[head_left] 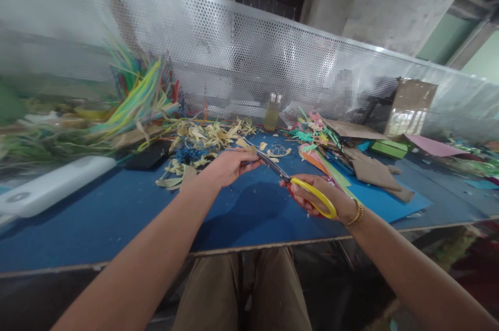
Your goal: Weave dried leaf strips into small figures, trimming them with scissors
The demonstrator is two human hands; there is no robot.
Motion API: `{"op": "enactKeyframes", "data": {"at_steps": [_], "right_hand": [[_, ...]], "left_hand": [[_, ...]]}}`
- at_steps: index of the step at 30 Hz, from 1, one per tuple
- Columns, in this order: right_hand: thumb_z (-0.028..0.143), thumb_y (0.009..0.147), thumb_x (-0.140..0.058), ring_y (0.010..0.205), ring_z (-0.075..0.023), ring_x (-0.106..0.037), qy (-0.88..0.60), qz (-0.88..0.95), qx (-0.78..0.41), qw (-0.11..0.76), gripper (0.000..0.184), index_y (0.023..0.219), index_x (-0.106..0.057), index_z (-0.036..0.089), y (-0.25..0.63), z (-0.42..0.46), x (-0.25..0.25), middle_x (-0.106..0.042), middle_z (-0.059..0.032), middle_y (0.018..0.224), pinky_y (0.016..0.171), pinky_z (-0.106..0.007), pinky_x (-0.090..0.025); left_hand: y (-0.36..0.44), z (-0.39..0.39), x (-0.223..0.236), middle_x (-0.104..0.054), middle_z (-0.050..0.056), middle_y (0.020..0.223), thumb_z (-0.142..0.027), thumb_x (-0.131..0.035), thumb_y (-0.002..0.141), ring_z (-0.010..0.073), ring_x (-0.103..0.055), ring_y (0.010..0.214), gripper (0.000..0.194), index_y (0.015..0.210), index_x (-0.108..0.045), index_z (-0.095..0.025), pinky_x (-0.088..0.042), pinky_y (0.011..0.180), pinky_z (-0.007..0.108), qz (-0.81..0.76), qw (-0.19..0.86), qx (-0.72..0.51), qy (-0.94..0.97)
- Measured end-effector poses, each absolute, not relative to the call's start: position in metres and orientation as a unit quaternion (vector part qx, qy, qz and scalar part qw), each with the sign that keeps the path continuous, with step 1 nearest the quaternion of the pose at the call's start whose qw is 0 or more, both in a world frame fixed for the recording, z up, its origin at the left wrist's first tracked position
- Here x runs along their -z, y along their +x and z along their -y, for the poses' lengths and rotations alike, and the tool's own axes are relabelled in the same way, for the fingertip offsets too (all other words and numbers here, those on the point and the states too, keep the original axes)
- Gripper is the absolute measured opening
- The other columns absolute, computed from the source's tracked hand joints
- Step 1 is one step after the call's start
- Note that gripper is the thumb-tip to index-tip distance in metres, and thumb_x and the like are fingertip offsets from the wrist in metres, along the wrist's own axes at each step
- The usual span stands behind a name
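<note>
My right hand (315, 193) is closed around the yellow handles of a pair of scissors (317, 197), whose dark blades point up and to the left. The blade tips reach my left hand (237, 164), which pinches a small pale yellow strip (246, 144) between thumb and fingers. The strip looks like paper or dried leaf; I cannot tell which. Behind my left hand lies a heap of pale yellow curled pieces (210, 136), with a few loose scraps (276, 151) beside it on the blue tabletop (249, 216).
A white device (62, 183) and a dark flat object (148, 156) lie to the left, before a bundle of coloured strands (136, 97). A small bottle (273, 113) stands against the perforated metal screen (218, 35). Coloured paper and brown cardboard (374, 172) lie to the right.
</note>
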State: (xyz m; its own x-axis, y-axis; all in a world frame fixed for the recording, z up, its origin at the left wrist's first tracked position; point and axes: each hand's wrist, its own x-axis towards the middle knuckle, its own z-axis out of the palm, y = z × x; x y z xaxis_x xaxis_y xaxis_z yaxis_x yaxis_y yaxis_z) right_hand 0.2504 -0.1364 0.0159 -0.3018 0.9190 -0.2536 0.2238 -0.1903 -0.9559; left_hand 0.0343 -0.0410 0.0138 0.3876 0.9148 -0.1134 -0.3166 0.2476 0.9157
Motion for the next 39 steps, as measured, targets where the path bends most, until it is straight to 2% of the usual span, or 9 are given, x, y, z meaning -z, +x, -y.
{"op": "enactKeyframes", "data": {"at_steps": [5,9,14,18,21,27,34,37,39], "right_hand": [[0.049,0.073,-0.065,0.038,-0.0031,-0.035,-0.493,0.566,-0.584,0.310,0.047,0.106,-0.058,0.016,0.252,0.143,-0.018,-0.045,0.0048,0.057,0.031,-0.014,-0.027],[0.048,0.074,-0.063,0.047,-0.0053,-0.040,-0.426,0.589,-0.554,0.406,0.044,0.107,-0.056,0.020,0.257,0.145,-0.028,-0.053,0.0007,0.069,0.038,-0.017,-0.033],[0.035,0.065,-0.073,0.067,-0.0097,-0.053,-0.425,0.640,-0.363,0.527,0.055,0.113,-0.048,0.029,0.248,0.120,-0.039,-0.061,-0.0020,0.098,0.059,-0.023,-0.046],[0.028,0.061,-0.074,0.084,-0.0159,-0.057,-0.455,0.703,-0.182,0.515,0.049,0.106,-0.053,0.024,0.226,0.089,-0.035,-0.061,-0.0043,0.097,0.074,-0.029,-0.047],[0.024,0.063,-0.070,0.078,-0.0162,-0.058,-0.480,0.718,-0.136,0.485,0.041,0.101,-0.056,0.023,0.212,0.075,-0.027,-0.062,-0.0023,0.086,0.073,-0.030,-0.046],[0.021,0.066,-0.064,0.064,-0.0135,-0.056,-0.481,0.716,-0.126,0.490,0.035,0.100,-0.056,0.023,0.204,0.063,-0.022,-0.061,0.0011,0.073,0.063,-0.026,-0.044],[0.025,0.064,-0.067,0.065,-0.0137,-0.058,-0.472,0.700,-0.167,0.509,0.040,0.102,-0.055,0.022,0.205,0.050,-0.027,-0.062,0.0006,0.072,0.064,-0.027,-0.046],[0.029,0.063,-0.068,0.061,-0.0121,-0.056,-0.461,0.663,-0.211,0.550,0.041,0.101,-0.054,0.022,0.203,0.045,-0.028,-0.061,0.0014,0.072,0.058,-0.025,-0.046],[0.033,0.064,-0.068,0.055,-0.0100,-0.053,-0.455,0.620,-0.259,0.584,0.041,0.100,-0.053,0.022,0.203,0.041,-0.029,-0.059,0.0023,0.070,0.053,-0.023,-0.044]], "left_hand": [[0.033,0.040,-0.012,-0.071,0.012,0.079,0.003,-0.058,0.071,0.0132,-0.068,0.073,0.013,0.069,-0.067,-0.006,-0.055,0.069,0.015,-0.345,0.713,-0.434,0.429],[0.031,0.035,-0.010,-0.071,0.016,0.088,-0.002,-0.060,0.072,0.0146,-0.068,0.077,0.008,0.073,-0.067,-0.006,-0.054,0.066,0.013,-0.339,0.717,-0.432,0.429],[0.031,0.033,-0.007,-0.070,0.016,0.090,-0.003,-0.059,0.073,0.0191,-0.068,0.087,0.008,0.073,-0.067,-0.006,-0.055,0.069,0.014,-0.318,0.732,-0.429,0.422],[0.032,0.038,-0.005,-0.070,0.015,0.088,-0.001,-0.058,0.073,0.0209,-0.067,0.090,0.010,0.070,-0.066,-0.007,-0.055,0.078,0.019,-0.289,0.748,-0.417,0.428],[0.032,0.043,-0.006,-0.070,0.014,0.086,0.000,-0.057,0.072,0.0200,-0.068,0.087,0.012,0.068,-0.064,-0.008,-0.055,0.078,0.020,-0.283,0.748,-0.415,0.434],[0.028,0.045,-0.019,-0.070,0.011,0.079,0.000,-0.058,0.072,0.0177,-0.068,0.084,0.013,0.065,-0.065,-0.009,-0.054,0.073,0.018,-0.280,0.743,-0.400,0.458],[0.026,0.042,-0.035,-0.070,0.011,0.082,-0.005,-0.061,0.074,0.0167,-0.067,0.086,0.009,0.068,-0.064,-0.011,-0.053,0.074,0.019,-0.303,0.722,-0.379,0.494],[0.010,0.030,-0.047,-0.070,0.010,0.089,-0.010,-0.066,0.072,0.0197,-0.067,0.090,0.004,0.074,-0.063,-0.013,-0.054,0.072,0.023,-0.304,0.717,-0.368,0.508],[-0.007,0.015,-0.055,-0.068,0.009,0.100,-0.017,-0.066,0.075,0.0181,-0.065,0.093,0.008,0.081,-0.062,-0.014,-0.053,0.073,0.021,-0.299,0.696,-0.413,0.505]]}}
